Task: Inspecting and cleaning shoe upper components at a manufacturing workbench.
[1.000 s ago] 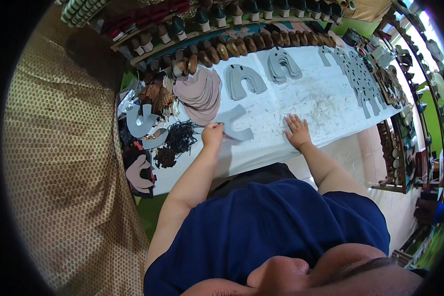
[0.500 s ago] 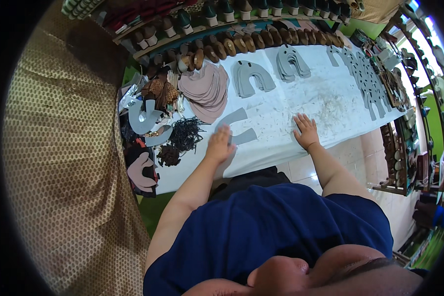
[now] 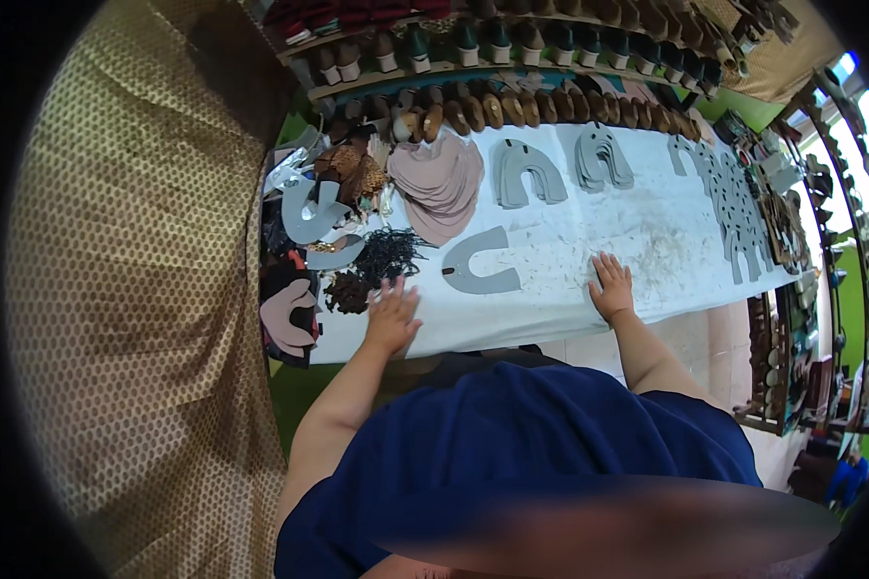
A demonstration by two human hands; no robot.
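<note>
My left hand (image 3: 392, 317) lies flat with its fingers spread near the table's front edge, just below a tangle of black cords (image 3: 386, 257) and a dark brown bundle (image 3: 348, 291). Nothing is in it. To its upper right a single grey U-shaped piece (image 3: 473, 271) rests on the white cloth, its open end toward the right. My right hand (image 3: 612, 289) is also empty, resting on the cloth with fingers extended, well to the right of that piece. Farther back stand two stacks of grey U-shaped pieces (image 3: 531, 183) (image 3: 603, 159).
A pile of pink cut pieces (image 3: 439, 188) lies at the back left, beside brown scraps (image 3: 352, 169). Rows of shoe lasts (image 3: 492, 108) line the far edge. A grey sheet with cut-outs (image 3: 734, 212) covers the right end. Shelves of shoes (image 3: 787, 328) stand at right.
My left hand has moved left and nearer, off the grey U-shaped piece, which now shows whole. My right hand stays on the cloth. The whole view has shifted slightly.
</note>
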